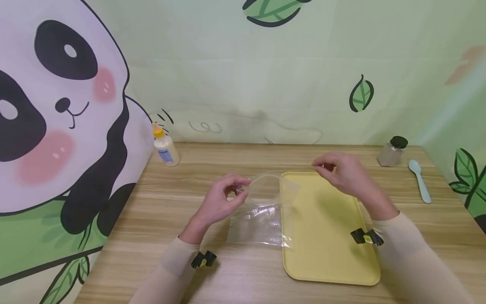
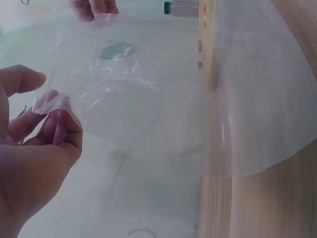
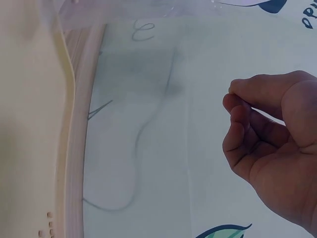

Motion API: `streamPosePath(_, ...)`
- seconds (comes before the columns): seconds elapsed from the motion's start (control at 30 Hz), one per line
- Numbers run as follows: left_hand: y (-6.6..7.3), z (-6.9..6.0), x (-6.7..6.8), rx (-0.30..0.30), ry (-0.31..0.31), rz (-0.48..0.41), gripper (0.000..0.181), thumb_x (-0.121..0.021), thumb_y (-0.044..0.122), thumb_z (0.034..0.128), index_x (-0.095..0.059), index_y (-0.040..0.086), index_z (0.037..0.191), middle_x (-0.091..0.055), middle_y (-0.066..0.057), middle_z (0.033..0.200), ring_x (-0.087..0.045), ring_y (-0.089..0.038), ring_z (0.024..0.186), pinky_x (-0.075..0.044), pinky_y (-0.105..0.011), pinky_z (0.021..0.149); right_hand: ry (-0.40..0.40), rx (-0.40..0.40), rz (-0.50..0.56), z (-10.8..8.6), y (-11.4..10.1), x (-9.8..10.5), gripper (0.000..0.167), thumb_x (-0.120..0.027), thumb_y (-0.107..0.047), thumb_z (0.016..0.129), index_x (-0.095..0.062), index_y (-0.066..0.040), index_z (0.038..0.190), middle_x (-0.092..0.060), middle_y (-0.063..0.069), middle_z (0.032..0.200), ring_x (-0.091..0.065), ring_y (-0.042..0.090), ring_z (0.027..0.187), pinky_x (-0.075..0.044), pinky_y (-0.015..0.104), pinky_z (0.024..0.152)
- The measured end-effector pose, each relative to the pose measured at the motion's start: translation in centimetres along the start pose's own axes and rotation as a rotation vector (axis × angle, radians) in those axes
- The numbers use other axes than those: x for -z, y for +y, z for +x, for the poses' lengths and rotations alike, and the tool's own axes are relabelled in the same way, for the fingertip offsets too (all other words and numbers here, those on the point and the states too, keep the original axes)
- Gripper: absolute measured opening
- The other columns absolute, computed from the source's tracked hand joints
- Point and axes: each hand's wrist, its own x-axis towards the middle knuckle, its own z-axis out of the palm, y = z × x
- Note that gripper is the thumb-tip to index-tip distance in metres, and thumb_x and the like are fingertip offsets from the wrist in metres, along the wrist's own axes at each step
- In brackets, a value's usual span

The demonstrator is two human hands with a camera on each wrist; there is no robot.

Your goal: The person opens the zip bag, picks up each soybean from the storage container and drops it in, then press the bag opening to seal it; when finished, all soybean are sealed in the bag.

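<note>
A clear plastic bag point(image 1: 262, 223) hangs from my left hand point(image 1: 224, 198), partly over the tray's left edge. In the left wrist view the thumb and fingers of my left hand point(image 2: 44, 144) pinch the edge of the bag point(image 2: 148, 94). My right hand point(image 1: 343, 175) is above the back of the yellow tray point(image 1: 322, 236), apart from the bag's right corner. In the right wrist view my right hand point(image 3: 272, 134) has curled fingers, thumb tip against the index finger, with nothing visible between them; a strip of bag point(image 3: 129, 12) crosses the top.
A bottle with a yellow cap point(image 1: 167, 152) stands at the back left of the wooden table point(image 1: 152, 236). At the back right are a jar with a black lid point(image 1: 390, 154) and a light blue spoon point(image 1: 420, 182). A printed cloth point(image 1: 228, 84) hangs behind.
</note>
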Motion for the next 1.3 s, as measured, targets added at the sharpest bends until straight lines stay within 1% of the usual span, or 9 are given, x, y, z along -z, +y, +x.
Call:
streamPosePath(0.13, -1.7, 0.1, -0.2, 0.000, 0.002, -0.003, 0.028, -0.064, -0.010, 0.0831, -0.062, -0.012, 0.111, -0.063, -0.027, 0.102, -0.059, -0.028, 0.087, -0.056, -0.033, 0.081, 0.019, 0.024, 0.020, 0.4, -0.6, -0.2, 0.009, -0.072, -0.003, 0.083, -0.075, -0.008, 0.090, -0.069, 0.001, 0.077, -0.058, 0.011, 0.068, -0.052, 0.033, 0.058)
streamPosePath(0.23, -2.3, 0.1, -0.1, -0.015, 0.006, -0.009, 0.028, -0.065, -0.008, 0.0837, -0.064, -0.008, 0.111, -0.064, -0.023, 0.102, -0.059, -0.025, 0.087, -0.056, -0.028, 0.080, 0.027, 0.047, 0.039, 0.8, -1.0, -0.4, 0.010, -0.072, -0.002, 0.083, -0.075, -0.008, 0.090, -0.069, 0.000, 0.077, -0.057, 0.010, 0.068, -0.052, 0.033, 0.059)
streamPosePath(0.33, -2.4, 0.1, -0.1, -0.033, 0.008, -0.011, 0.027, -0.066, -0.006, 0.0838, -0.065, -0.004, 0.110, -0.065, -0.017, 0.099, -0.059, -0.021, 0.086, -0.055, -0.024, 0.078, 0.033, 0.084, 0.073, 1.3, -1.6, -0.7, 0.012, -0.072, -0.001, 0.082, -0.075, -0.009, 0.091, -0.070, 0.000, 0.078, -0.057, 0.009, 0.069, -0.050, 0.029, 0.059)
streamPosePath(0.47, -2.4, 0.0, -0.1, -0.039, 0.008, -0.011, 0.026, -0.066, -0.006, 0.0838, -0.066, -0.002, 0.109, -0.065, -0.013, 0.098, -0.059, -0.019, 0.085, -0.056, -0.028, 0.077, 0.026, 0.131, 0.112, 2.1, -2.6, -1.3, 0.011, -0.073, -0.001, 0.082, -0.075, -0.008, 0.091, -0.070, 0.000, 0.078, -0.057, 0.008, 0.069, -0.049, 0.025, 0.059)
streamPosePath(0.7, -2.5, 0.0, -0.1, -0.041, 0.004, -0.017, 0.026, -0.066, -0.005, 0.0842, -0.066, -0.002, 0.110, -0.065, -0.014, 0.099, -0.060, -0.022, 0.086, -0.057, -0.033, 0.079, 0.025, 0.185, 0.175, 2.7, -4.4, -2.3, 0.009, -0.074, -0.002, 0.082, -0.075, -0.008, 0.089, -0.069, -0.001, 0.077, -0.056, 0.008, 0.068, -0.050, 0.026, 0.060)
streamPosePath(0.83, -2.5, 0.1, -0.2, -0.037, 0.002, -0.025, 0.027, -0.066, -0.007, 0.0836, -0.065, -0.005, 0.111, -0.065, -0.020, 0.100, -0.059, -0.023, 0.086, -0.057, -0.033, 0.079, 0.008, 0.205, 0.205, 2.9, -5.2, -2.8, 0.009, -0.074, -0.003, 0.082, -0.075, -0.008, 0.090, -0.070, -0.001, 0.079, -0.056, 0.007, 0.068, -0.050, 0.025, 0.060)
streamPosePath(1.0, -1.9, 0.2, -0.2, -0.024, -0.002, -0.016, 0.027, -0.065, -0.011, 0.0832, -0.063, -0.011, 0.110, -0.064, -0.025, 0.100, -0.058, -0.021, 0.084, -0.057, -0.034, 0.078, -0.029, 0.213, 0.241, 2.8, -5.8, -3.2, 0.008, -0.074, -0.008, 0.084, -0.075, -0.008, 0.092, -0.071, 0.000, 0.083, -0.055, 0.006, 0.069, -0.049, 0.023, 0.060)
streamPosePath(1.2, 0.5, 0.0, 0.0, -0.009, -0.001, -0.001, 0.025, -0.064, -0.012, 0.0824, -0.064, -0.012, 0.107, -0.063, -0.025, 0.095, -0.057, -0.017, 0.082, -0.056, -0.032, 0.075, -0.054, 0.191, 0.264, 2.6, -5.9, -3.4, 0.009, -0.072, -0.010, 0.087, -0.075, -0.008, 0.095, -0.071, -0.002, 0.085, -0.056, 0.006, 0.070, -0.049, 0.021, 0.060)
streamPosePath(1.3, 1.0, -0.1, 0.1, -0.013, 0.004, -0.004, 0.024, -0.064, -0.012, 0.0824, -0.063, -0.012, 0.107, -0.062, -0.025, 0.094, -0.056, -0.016, 0.082, -0.055, -0.029, 0.075, -0.060, 0.191, 0.259, 2.6, -5.8, -3.4, 0.009, -0.071, -0.009, 0.087, -0.075, -0.007, 0.095, -0.071, -0.002, 0.086, -0.056, 0.006, 0.070, -0.050, 0.022, 0.061)
